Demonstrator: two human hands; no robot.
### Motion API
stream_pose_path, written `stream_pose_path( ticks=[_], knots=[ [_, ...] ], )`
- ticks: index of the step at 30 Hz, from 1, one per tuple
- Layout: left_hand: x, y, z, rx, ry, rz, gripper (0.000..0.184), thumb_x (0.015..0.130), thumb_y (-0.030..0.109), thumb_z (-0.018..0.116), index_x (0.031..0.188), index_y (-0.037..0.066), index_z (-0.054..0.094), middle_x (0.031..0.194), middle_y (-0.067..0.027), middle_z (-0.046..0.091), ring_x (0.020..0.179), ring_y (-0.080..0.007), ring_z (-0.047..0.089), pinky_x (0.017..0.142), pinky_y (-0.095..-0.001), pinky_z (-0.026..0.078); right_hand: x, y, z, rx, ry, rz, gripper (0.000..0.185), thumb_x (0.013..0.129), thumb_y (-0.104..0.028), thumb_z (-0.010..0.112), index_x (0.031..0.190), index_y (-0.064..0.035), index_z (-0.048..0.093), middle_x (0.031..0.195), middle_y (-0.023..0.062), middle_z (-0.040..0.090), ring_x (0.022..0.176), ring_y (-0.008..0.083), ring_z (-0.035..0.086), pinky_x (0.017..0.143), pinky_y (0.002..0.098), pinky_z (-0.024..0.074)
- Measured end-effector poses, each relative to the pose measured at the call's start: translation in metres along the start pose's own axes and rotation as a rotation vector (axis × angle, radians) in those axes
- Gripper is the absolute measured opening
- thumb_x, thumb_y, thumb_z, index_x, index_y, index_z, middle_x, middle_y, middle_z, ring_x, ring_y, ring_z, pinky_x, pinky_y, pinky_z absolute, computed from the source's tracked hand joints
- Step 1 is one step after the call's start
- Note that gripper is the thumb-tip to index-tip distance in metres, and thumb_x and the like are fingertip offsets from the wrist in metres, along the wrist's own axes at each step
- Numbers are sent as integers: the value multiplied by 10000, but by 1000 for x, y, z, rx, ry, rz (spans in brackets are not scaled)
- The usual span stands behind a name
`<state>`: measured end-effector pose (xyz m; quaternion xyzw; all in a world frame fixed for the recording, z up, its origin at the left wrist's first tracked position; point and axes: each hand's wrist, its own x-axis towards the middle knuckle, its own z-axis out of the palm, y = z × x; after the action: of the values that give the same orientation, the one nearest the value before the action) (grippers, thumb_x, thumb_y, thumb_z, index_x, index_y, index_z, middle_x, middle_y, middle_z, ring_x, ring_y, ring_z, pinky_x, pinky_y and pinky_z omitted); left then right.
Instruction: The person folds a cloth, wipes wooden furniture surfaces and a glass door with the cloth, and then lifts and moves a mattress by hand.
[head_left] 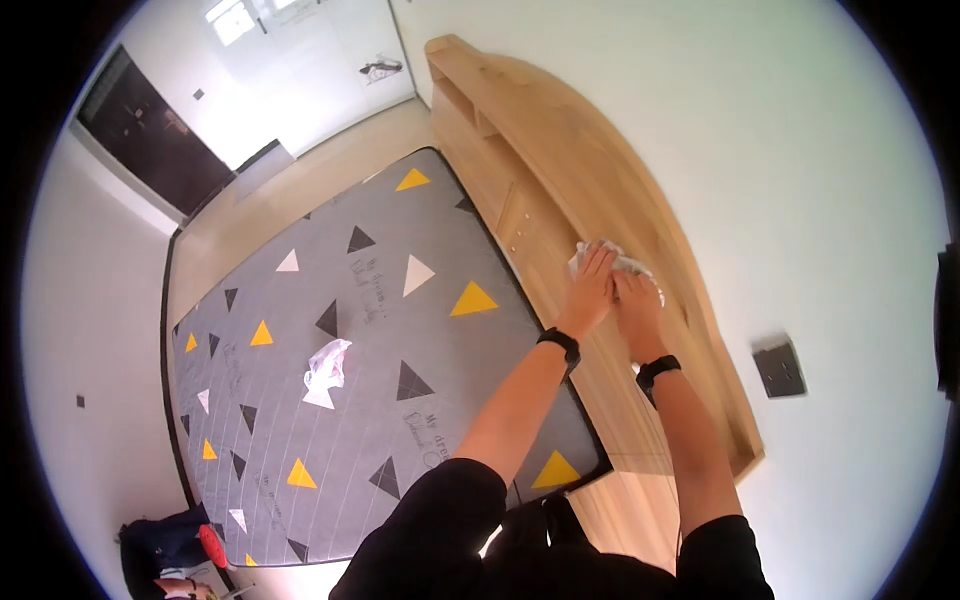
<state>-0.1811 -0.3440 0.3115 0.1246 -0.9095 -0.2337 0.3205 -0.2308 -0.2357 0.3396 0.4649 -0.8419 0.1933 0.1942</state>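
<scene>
A crumpled white cloth (pixel 645 270) lies against the wooden headboard (pixel 560 130), on its ledge. My left hand (pixel 590 290) presses on the cloth from above with its fingers together. Close beside it, my right hand (pixel 636 303) holds the same cloth, fingers bent over it. Part of the cloth is hidden under both hands, and whether it is fabric or tissue I cannot tell. Each wrist wears a black band.
A grey mattress (pixel 370 290) with triangle patterns fills the left side. On it lies a pink-and-white plastic packet (pixel 327 372). A wall socket (pixel 779 367) sits right of the headboard. Another person (pixel 165 550) is at the lower left. A dark door (pixel 140 125) stands far left.
</scene>
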Motion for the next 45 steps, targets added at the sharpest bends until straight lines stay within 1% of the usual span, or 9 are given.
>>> stream_pose_path(
  ticks=[8, 11, 15, 17, 21, 23, 29, 34, 45],
  knots=[
    [-170, -2, 1, -1003, -653, -417, 758, 918, 342, 492, 1431, 24, 33, 1257, -127, 466, 1158, -220, 456, 919, -327, 408, -155, -18, -52, 177, -439, -36, 270, 720, -103, 575, 955, -214, 649, 780, 82, 599, 775, 299, 556, 691, 425, 440],
    [-264, 11, -41, -1166, -820, -1156, 620, 904, 523, 425, 1359, 110, 349, 1243, -57, 499, 1151, -205, 483, 912, -361, 426, -210, -51, -78, 323, -335, -201, 275, 711, -121, 589, 968, -197, 650, 796, 48, 616, 766, 247, 568, 650, 367, 449],
    [-328, 74, -103, -1725, -768, -1493, 499, 910, 502, 433, 1231, 126, 499, 1167, -53, 569, 1059, -184, 559, 837, -348, 484, -236, -104, -123, 527, -236, -404, 309, 697, -106, 600, 994, -178, 651, 885, 25, 649, 824, 219, 586, 697, 344, 463],
    [-406, 51, -62, -1345, -584, -728, 557, 908, 465, 460, 1328, 108, 380, 1286, -82, 471, 1173, -207, 467, 973, -383, 387, -251, -110, -123, 557, -336, -403, 310, 694, -97, 610, 995, -157, 653, 896, 34, 646, 843, 239, 582, 732, 359, 465],
    [-337, 104, -118, -1519, -552, -1145, 516, 865, 456, 544, 1189, 56, 509, 1111, -75, 571, 1021, -175, 550, 856, -293, 452, -276, -100, -144, 688, -398, -194, 457, 702, -59, 578, 1156, -107, 553, 992, 125, 619, 876, 318, 571, 797, 401, 457],
    [-312, 122, -129, -1312, -535, -1151, 454, 888, 428, 521, 1142, 53, 537, 1058, -64, 588, 987, -148, 554, 823, -285, 455, -292, -88, -166, 832, -738, 100, 551, 768, -63, 540, 1304, -114, 419, 1075, 140, 596, 930, 291, 584, 807, 398, 466],
    [-263, 183, -114, -1475, -468, -983, 375, 944, 368, 447, 1156, 66, 511, 986, -63, 601, 900, -164, 578, 801, -291, 461, -298, -97, -216, 1782, -554, 1061, 488, 914, -180, 401, 1394, -138, 322, 1214, 136, 535, 1015, 321, 580, 826, 467, 491],
    [-244, 243, -136, -720, -479, -279, 304, 935, 308, 475, 1029, 21, 511, 797, -117, 576, 690, -148, 519, 640, -296, 427, -326, -57, -206, 2207, -404, 954, 542, 909, -293, 399, 1397, -84, 294, 1357, 149, 392, 1158, 363, 473, 879, 527, 455],
    [-245, 281, -107, -886, -588, -483, 242, 901, 242, 535, 979, 15, 564, 826, -52, 567, 752, -102, 514, 675, -250, 422, -349, -30, -214, 2012, -300, 1056, 526, 910, -451, 488, 1279, -80, 430, 1242, 86, 510, 1113, 198, 517, 904, 374, 451]
  ],
)
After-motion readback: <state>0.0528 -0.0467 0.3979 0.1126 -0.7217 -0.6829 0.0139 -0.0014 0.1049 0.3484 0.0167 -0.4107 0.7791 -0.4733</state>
